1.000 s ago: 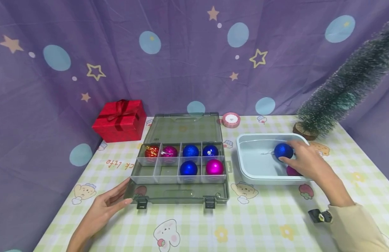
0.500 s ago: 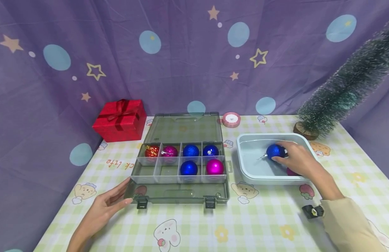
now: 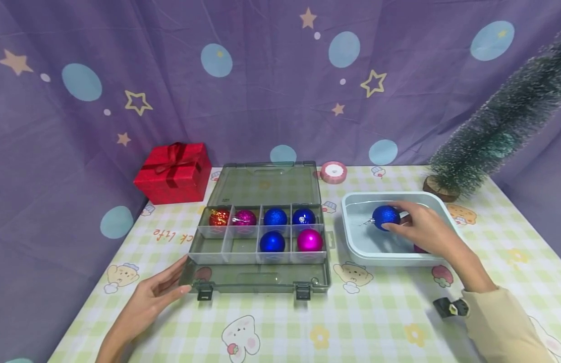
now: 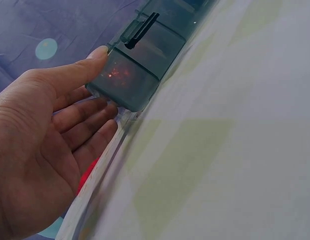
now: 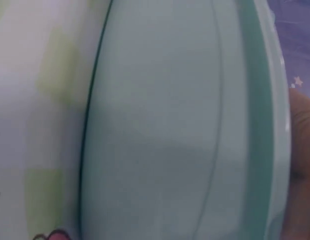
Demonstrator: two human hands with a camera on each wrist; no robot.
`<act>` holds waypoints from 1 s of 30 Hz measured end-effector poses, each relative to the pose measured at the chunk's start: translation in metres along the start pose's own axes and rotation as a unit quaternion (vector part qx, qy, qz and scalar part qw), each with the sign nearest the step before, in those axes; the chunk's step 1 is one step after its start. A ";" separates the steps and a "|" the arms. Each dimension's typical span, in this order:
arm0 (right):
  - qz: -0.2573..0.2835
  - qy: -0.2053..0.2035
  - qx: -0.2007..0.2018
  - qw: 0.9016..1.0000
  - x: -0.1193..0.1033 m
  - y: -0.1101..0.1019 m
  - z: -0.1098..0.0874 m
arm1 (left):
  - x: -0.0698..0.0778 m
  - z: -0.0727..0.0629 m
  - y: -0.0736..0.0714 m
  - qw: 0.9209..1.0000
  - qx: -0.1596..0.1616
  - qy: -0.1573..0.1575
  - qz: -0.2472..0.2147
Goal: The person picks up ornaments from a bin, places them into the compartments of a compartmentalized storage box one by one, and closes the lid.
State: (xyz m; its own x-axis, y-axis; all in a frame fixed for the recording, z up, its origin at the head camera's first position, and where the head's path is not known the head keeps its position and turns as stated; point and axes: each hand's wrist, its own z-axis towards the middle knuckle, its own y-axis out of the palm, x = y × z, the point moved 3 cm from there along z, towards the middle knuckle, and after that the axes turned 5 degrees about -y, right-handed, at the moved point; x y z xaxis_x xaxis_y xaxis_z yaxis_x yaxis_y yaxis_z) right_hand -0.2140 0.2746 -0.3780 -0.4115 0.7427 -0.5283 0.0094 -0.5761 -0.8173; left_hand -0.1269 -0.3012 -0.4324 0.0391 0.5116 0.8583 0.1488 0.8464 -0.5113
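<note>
My right hand [image 3: 421, 227] pinches a glittery blue Christmas ball [image 3: 386, 218] between thumb and fingers, over the pale blue tray [image 3: 353, 254]. The ball's silver cap and hook point left. Behind the hand, part of a magenta ball [image 3: 419, 249] shows in the tray. At the left front corner of a clear grey compartment box [image 3: 258, 278], my left hand [image 3: 149, 302] has its thumb on the front edge and its relaxed fingers along the side. The left wrist view shows this hand [image 4: 55, 125] too. Tray wall [image 5: 159, 120] fills the right wrist view, hiding the ball.
Red, magenta and blue balls fill the box's back row; a blue ball [image 3: 272, 243] and a magenta ball [image 3: 310, 241] sit in front. Its lid [image 3: 267, 184] lies back. Around are a red gift box [image 3: 173, 174], ribbon roll [image 3: 333, 172], small tree [image 3: 494, 126] and black object [image 3: 450, 307].
My right hand has moved left across the tray with the blue ball, away from the magenta one. The left hand and the compartment box have stayed put.
</note>
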 end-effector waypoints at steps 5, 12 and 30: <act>0.039 -0.012 0.016 0.999 -0.013 0.001 0.001 | -0.003 0.001 0.000 1.000 0.000 -0.006 0.002; 0.098 -0.020 0.034 0.994 -0.030 0.006 0.003 | -0.001 0.000 0.000 1.000 0.002 0.013 -0.004; 0.143 -0.091 0.055 0.984 -0.057 0.024 0.021 | 0.001 -0.001 0.000 1.000 0.000 0.021 -0.008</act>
State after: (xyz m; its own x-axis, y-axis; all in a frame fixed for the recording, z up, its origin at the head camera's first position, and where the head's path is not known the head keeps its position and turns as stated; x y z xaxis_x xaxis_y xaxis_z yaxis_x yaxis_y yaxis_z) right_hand -0.2089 0.2111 -0.3629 -0.5631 0.4775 -0.6745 0.0542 -0.7930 -0.6068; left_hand -0.1261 -0.3007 -0.4317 0.0782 0.4919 0.8671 0.1489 0.8543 -0.4980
